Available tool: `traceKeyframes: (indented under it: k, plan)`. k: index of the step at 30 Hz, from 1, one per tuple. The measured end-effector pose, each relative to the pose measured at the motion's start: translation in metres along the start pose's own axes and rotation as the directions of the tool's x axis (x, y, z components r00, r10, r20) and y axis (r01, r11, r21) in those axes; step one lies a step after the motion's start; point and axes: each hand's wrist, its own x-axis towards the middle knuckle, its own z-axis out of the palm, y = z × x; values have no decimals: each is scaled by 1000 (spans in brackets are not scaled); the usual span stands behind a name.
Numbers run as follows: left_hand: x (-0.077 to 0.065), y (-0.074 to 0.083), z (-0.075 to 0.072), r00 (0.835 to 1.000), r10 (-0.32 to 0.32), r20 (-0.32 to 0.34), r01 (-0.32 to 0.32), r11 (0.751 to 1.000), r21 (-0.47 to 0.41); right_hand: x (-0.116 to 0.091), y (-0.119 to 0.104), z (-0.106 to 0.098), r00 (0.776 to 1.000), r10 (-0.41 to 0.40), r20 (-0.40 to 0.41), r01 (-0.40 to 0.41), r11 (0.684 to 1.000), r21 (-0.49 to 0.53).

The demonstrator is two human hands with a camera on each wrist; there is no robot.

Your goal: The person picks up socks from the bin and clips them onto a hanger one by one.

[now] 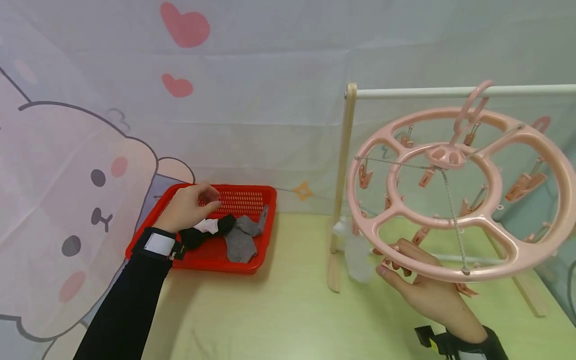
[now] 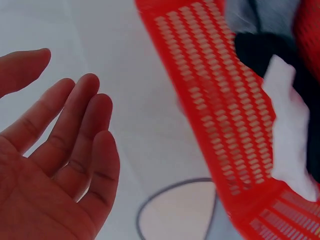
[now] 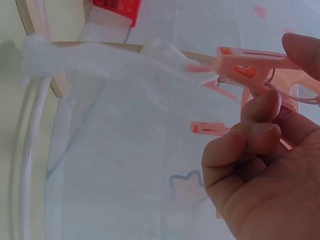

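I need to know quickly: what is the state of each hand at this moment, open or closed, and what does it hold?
Left hand: open, holding nothing, near the red basket.
Right hand: closed, pinching a pink clothespin.

Cloth (image 1: 279, 75) w/ pink hearts (image 1: 185, 27) hangs behind yel-grn tbl (image 1: 292, 310).

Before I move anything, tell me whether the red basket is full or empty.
Neither: the red basket is partly filled. Gray cloth, black cloth and white cloth lie inside, with bare bottom showing.
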Motion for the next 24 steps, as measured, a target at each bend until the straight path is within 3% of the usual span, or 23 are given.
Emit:
traceKeyframes:
  k: [6, 12, 19, 24]
  plan:
    - [15, -26, 9, 990, -85, 112, 76, 994, 75, 0, -1, 0, 1000, -3, 4, 3, 1000, 12]
    - [27, -52, 28, 969, -161, 188, 133, 980, 150, 0, -1, 0, 1000, -2, 8, 2, 1000, 9]
    - [25, -58, 44, 903, -255, 345, 177, 954, 241, 0, -1, -1, 1000, -2, 10, 1, 1000, 8]
    - [24, -72, 56, 884, -273, 380, 169, 944, 285, 2, -1, -1, 1000, -15, 5, 15, 1000, 22]
